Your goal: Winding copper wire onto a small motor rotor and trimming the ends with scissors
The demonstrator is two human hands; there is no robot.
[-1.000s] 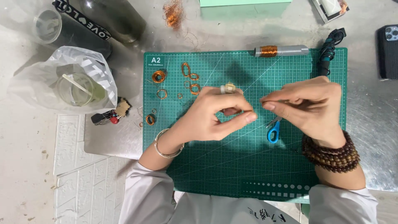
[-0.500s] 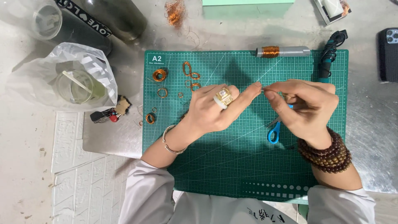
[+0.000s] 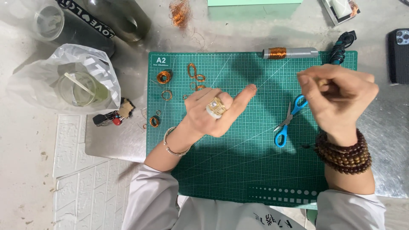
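My left hand, with a large ring and a metal bangle, rests over the middle of the green cutting mat; its index finger points up and to the right, the other fingers curled. My right hand, with brown bead bracelets at the wrist, hovers over the mat's right side with thumb and fingertips pinched together. A very fine copper wire seems to run between the hands, too thin to make out clearly. Blue-handled scissors lie on the mat between them.
Small copper wire coils and loops lie at the mat's upper left. A grey rod wound with copper wire lies along its top edge. A plastic bag holding a cup, keys, a dark bottle and a phone surround the mat.
The hands were pinched together at the mat's centre. They have drawn apart: my right hand moved well to the right, my left hand stayed near the middle with its index finger extended.
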